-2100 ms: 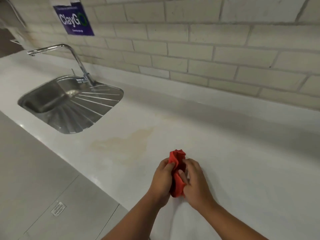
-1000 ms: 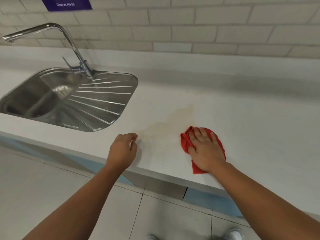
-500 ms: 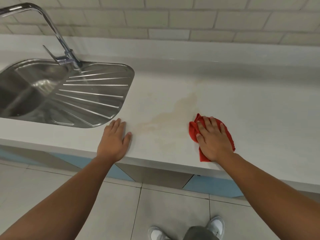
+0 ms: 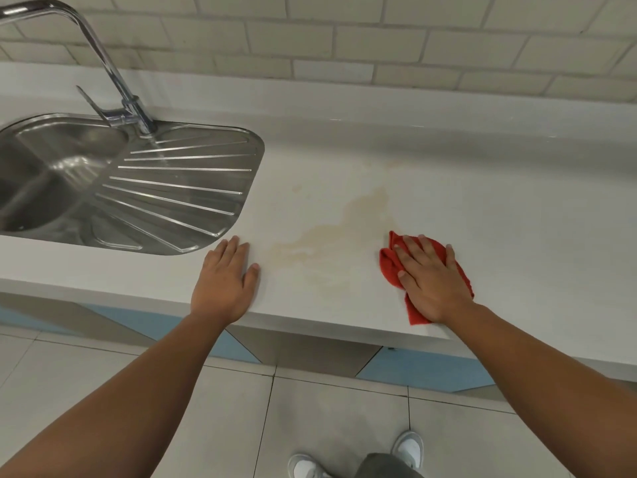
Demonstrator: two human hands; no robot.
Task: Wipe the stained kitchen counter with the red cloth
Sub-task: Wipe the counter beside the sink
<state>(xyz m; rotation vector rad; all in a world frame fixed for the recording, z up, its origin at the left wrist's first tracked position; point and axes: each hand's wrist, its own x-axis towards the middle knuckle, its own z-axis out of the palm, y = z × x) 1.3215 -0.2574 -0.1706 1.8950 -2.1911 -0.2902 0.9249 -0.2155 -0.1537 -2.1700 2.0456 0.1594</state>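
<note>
Our left hand lies flat on the counter, fingers straight, holding nothing. Just right of it runs the stain, a pale tan smear whose long axis climbs from near-left to far-right, between our hands. The cloth, red and crumpled, sits just right of the stain, pressed under our flat right hand. We judge the wipe goes leftward.

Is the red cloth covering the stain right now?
No, the red cloth lies under the right hand, beside the stain and apart from it.
</note>
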